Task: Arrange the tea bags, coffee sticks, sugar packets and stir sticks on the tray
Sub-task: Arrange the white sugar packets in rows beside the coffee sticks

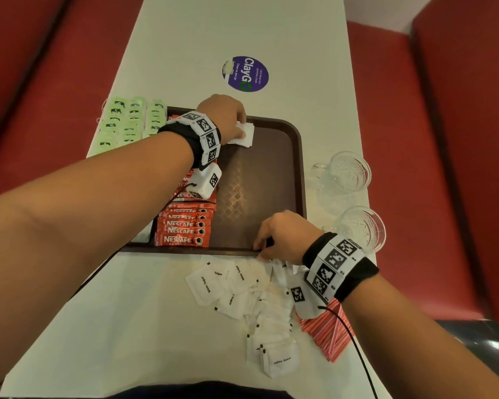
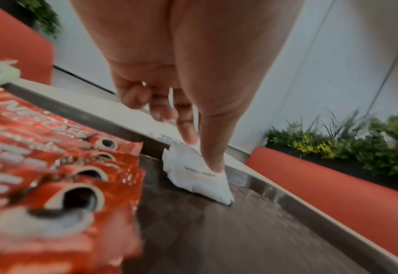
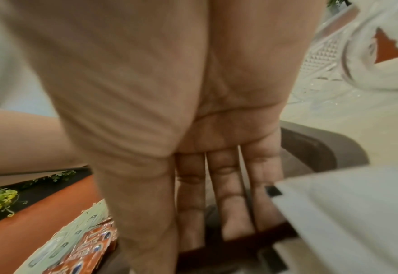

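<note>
A brown tray (image 1: 260,174) lies mid-table. Red Nescafe coffee sticks (image 1: 185,226) are stacked along its left side. My left hand (image 1: 241,129) is at the tray's far edge. Its thumb and forefinger pinch a small stack of white sugar packets (image 2: 193,172) that touches the tray floor (image 2: 216,231). My right hand (image 1: 261,250) rests on the tray's near rim with straight fingers (image 3: 230,204) and holds nothing. Loose sugar packets (image 1: 242,295) are heaped on the table below it. Red-striped stir sticks (image 1: 326,332) lie under my right wrist. Green tea bags (image 1: 130,122) sit left of the tray.
Two clear glass cups (image 1: 349,171) (image 1: 363,226) stand right of the tray. A purple round sticker (image 1: 245,73) is on the white table beyond it. Red benches (image 1: 432,139) flank the table. The tray's right half is bare.
</note>
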